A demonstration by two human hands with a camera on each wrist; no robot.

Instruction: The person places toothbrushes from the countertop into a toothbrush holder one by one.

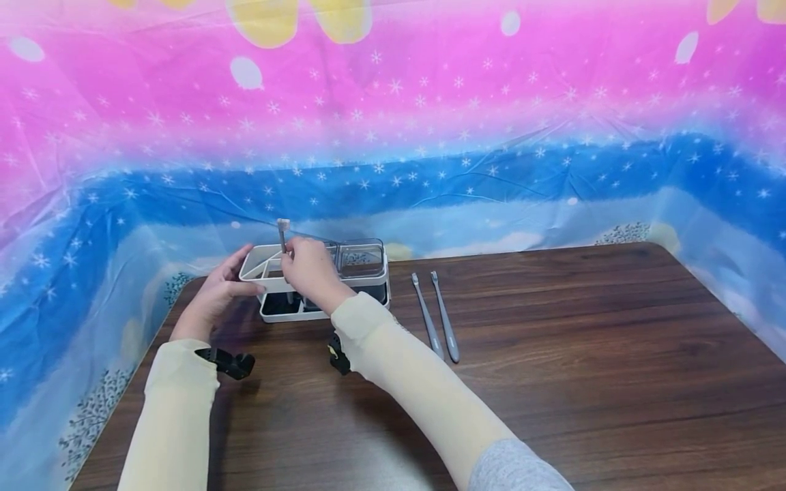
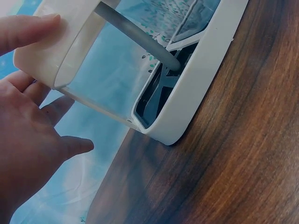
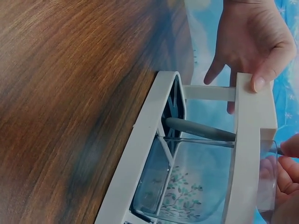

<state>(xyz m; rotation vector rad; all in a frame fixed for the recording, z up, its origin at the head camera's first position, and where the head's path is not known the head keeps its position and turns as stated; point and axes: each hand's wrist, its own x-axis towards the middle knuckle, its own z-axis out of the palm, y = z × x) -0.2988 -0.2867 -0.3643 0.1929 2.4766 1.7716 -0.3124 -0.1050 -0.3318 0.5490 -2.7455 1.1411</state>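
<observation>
A white two-tier toothbrush holder (image 1: 368,281) stands at the back left of the table. My left hand (image 1: 210,298) holds its left end, the thumb on the front of the upper rim and the fingers round the far side. With thumb and fingers, my right hand (image 1: 312,269) pinches a grey toothbrush (image 1: 283,228) just below its upright head. The toothbrush handle (image 2: 140,39) passes down through the upper tier, its lower end inside the dark-lined base tray. In the right wrist view, a clear cup (image 3: 187,158) sits in the holder beside this handle.
Two more grey toothbrushes, one (image 1: 426,314) left of the other (image 1: 445,317), lie side by side on the brown wooden table (image 1: 583,354), right of the holder. A pink and blue patterned cloth (image 1: 430,164) hangs behind and along the table's sides.
</observation>
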